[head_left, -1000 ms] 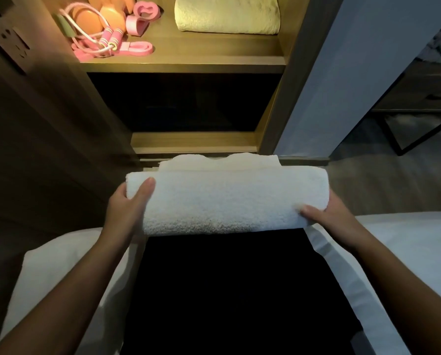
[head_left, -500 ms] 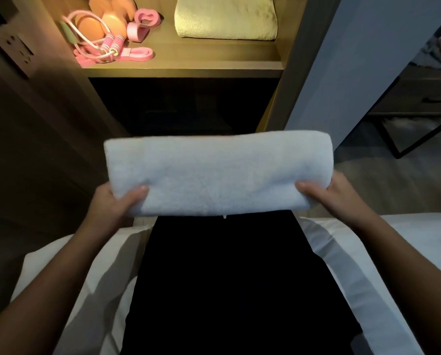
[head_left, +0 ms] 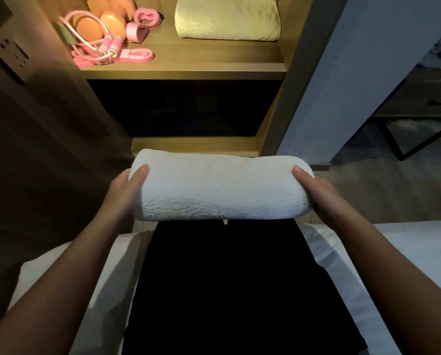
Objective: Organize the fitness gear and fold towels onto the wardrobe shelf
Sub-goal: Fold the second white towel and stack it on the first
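Two hands (head_left: 123,193) (head_left: 319,197) round white towel (head_left: 219,188)

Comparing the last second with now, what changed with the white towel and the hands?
The white towel was lifted, then came back down; the flap that showed behind its far edge is gone, and it now looks like a rounder bundle. The left hand and right hand gripped its ends throughout; nothing was let go. The yellow towel and pink jump rope on the shelf stayed put.
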`<state>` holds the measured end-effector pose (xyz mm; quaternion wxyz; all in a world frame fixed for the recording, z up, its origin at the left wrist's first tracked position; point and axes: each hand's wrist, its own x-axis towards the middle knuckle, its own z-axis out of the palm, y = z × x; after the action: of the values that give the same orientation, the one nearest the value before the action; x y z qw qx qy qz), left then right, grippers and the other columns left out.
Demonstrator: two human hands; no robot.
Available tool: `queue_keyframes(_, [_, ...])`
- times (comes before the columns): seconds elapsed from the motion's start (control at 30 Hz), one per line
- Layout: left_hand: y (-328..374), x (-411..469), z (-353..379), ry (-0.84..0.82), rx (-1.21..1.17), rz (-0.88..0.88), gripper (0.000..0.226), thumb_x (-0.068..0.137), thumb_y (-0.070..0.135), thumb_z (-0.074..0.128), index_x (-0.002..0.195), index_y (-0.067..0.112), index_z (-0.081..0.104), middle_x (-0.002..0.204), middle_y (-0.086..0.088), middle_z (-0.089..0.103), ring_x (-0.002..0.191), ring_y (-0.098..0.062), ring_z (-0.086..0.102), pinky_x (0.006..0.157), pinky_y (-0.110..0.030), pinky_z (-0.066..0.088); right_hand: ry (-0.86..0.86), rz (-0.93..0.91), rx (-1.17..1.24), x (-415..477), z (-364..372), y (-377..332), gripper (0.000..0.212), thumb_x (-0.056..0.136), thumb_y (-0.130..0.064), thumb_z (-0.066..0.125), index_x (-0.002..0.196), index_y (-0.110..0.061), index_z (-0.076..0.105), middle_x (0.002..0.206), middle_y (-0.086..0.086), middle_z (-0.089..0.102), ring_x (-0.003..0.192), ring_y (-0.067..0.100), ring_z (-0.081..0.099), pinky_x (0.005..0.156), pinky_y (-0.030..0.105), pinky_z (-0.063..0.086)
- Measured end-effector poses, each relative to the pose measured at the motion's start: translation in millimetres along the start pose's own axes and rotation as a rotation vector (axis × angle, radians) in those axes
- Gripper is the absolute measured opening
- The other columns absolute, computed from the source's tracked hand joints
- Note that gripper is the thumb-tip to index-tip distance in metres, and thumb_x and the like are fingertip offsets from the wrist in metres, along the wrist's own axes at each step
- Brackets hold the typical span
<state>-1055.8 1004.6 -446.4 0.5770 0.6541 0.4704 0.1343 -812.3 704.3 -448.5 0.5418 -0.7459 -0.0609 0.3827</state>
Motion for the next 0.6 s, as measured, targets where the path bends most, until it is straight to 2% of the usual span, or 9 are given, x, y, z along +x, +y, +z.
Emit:
queue_keyframes(0.07, [3, 4, 7, 0.062, 0.062, -0.013, 0.031, 0.096, 0.049, 0.048, 0.109, 0.022, 0.056, 0.101, 0.002, 0.060, 0.091, -0.015, 0.056, 0.080, -0.035, 0.042, 0.085, 0.038, 0.006, -1, 6, 3, 0.061, 0.089, -0.057, 0.055, 0.130, -0.011, 0.055, 0.117, 0.004, 0.063, 0.109, 0.024, 0.059, 0.095, 0.042, 0.049])
queue_keyframes(0.13, [0, 6, 12, 0.081, 0.114, -0.080, 0.026, 0.096, 0.046, 0.049, 0.105, 0.023, 0.054, 0.100, 0.000, 0.057, 0.089, -0.019, 0.054, 0.080, -0.035, 0.040, 0.134, 0.070, 0.033, -8, 10, 11, 0.052, 0.092, -0.050, 0.055, 0.129, -0.013, 0.054, 0.105, 0.000, 0.061, 0.098, 0.018, 0.059, 0.080, 0.034, 0.049])
queue_keyframes(0.17, [-4, 5, 13, 0.070, 0.139, -0.141, 0.024, 0.096, 0.045, 0.048, 0.104, 0.022, 0.052, 0.097, 0.000, 0.056, 0.088, -0.019, 0.053, 0.079, -0.036, 0.040, 0.153, 0.073, 0.021, -12, 12, 16, 0.050, 0.093, -0.048, 0.055, 0.129, -0.014, 0.053, 0.101, -0.003, 0.060, 0.094, 0.015, 0.058, 0.078, 0.033, 0.048])
queue_keyframes(0.23, [-12, 0, 13, 0.050, 0.153, -0.266, 0.024, 0.097, 0.043, 0.048, 0.103, 0.019, 0.051, 0.091, 0.001, 0.053, 0.082, -0.018, 0.051, 0.076, -0.038, 0.041, 0.174, 0.054, -0.057, -18, 14, 24, 0.048, 0.094, -0.045, 0.053, 0.131, -0.014, 0.053, 0.104, -0.003, 0.060, 0.098, 0.017, 0.057, 0.087, 0.040, 0.049])
queue_keyframes(0.3, [-13, -1, 13, 0.042, 0.148, -0.299, 0.027, 0.097, 0.036, 0.050, 0.110, 0.014, 0.057, 0.101, -0.009, 0.060, 0.084, -0.022, 0.054, 0.077, -0.043, 0.046, 0.177, 0.050, -0.126, -16, 11, 22, 0.043, 0.096, -0.038, 0.053, 0.131, -0.013, 0.052, 0.116, 0.003, 0.060, 0.105, 0.023, 0.057, 0.089, 0.043, 0.050])
queue_keyframes(0.37, [-8, 4, 11, 0.069, 0.131, -0.304, 0.036, 0.094, 0.028, 0.052, 0.118, 0.004, 0.059, 0.119, -0.023, 0.062, 0.089, -0.031, 0.057, 0.084, -0.049, 0.049, 0.139, 0.101, -0.159, -7, 7, 11, 0.036, 0.095, -0.029, 0.054, 0.127, -0.011, 0.054, 0.117, 0.008, 0.061, 0.101, 0.023, 0.058, 0.077, 0.037, 0.048])
queue_keyframes(0.4, [-3, 9, 10, 0.079, 0.135, -0.318, 0.040, 0.092, 0.030, 0.053, 0.120, 0.002, 0.059, 0.121, -0.025, 0.061, 0.089, -0.034, 0.059, 0.082, -0.048, 0.050, 0.119, 0.126, -0.175, -1, 6, 4, 0.036, 0.094, -0.028, 0.053, 0.125, -0.010, 0.055, 0.114, 0.008, 0.062, 0.099, 0.024, 0.058, 0.075, 0.035, 0.046])
queue_keyframes(0.5, [8, 20, 10, 0.055, 0.197, -0.376, 0.059, 0.089, 0.052, 0.052, 0.126, 0.007, 0.055, 0.113, -0.016, 0.061, 0.084, -0.027, 0.056, 0.070, -0.038, 0.044, 0.149, 0.142, -0.273, 11, 10, -9, 0.042, 0.095, -0.041, 0.051, 0.128, -0.015, 0.055, 0.114, 0.001, 0.058, 0.100, 0.024, 0.055, 0.080, 0.035, 0.042])
queue_keyframes(0.6, [1, 25, 13, -0.012, 0.394, -0.416, 0.063, 0.094, 0.053, 0.049, 0.137, 0.007, 0.046, 0.126, -0.015, 0.054, 0.092, -0.026, 0.049, 0.069, -0.036, 0.038, 0.142, 0.168, -0.352, 13, 17, -5, 0.049, 0.095, -0.043, 0.054, 0.132, -0.011, 0.049, 0.121, 0.008, 0.056, 0.098, 0.021, 0.050, 0.078, 0.035, 0.040])
